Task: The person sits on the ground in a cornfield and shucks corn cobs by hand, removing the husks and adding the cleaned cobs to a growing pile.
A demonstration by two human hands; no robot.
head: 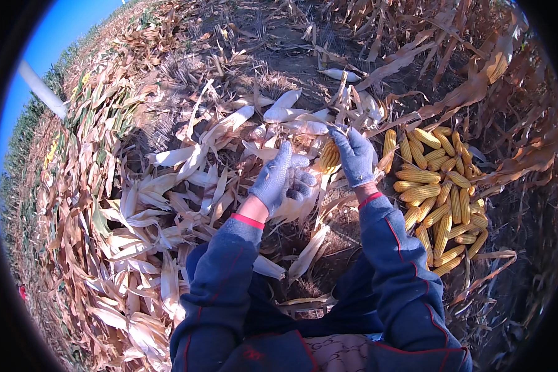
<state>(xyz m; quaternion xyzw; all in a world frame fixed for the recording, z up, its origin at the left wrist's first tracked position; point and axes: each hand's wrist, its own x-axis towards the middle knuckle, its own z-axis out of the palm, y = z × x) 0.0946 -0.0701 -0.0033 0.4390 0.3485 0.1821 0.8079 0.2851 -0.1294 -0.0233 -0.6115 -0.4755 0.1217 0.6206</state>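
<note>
My right hand [355, 154], in a grey knit work glove, grips a yellow ear of corn [329, 158] near its upper end. Rows of kernels show bare on the ear, and pale husk lies around its lower end. To the left of it is my left hand [281, 179] in a matching glove, thumb raised apart from the partly curled fingers, with nothing seen in it. Just beyond both hands lie several ears still in pale husk [286, 114]. Loose stripped husks [302, 209] spread beneath my hands.
A pile of bare yellow corn ears [439, 195] lies on the ground at my right. Dry husks [144, 232] are heaped at my left. Dry corn stalks and leaves [474, 93] stretch along the right side. One husked-over ear [339, 75] lies farther out on the soil.
</note>
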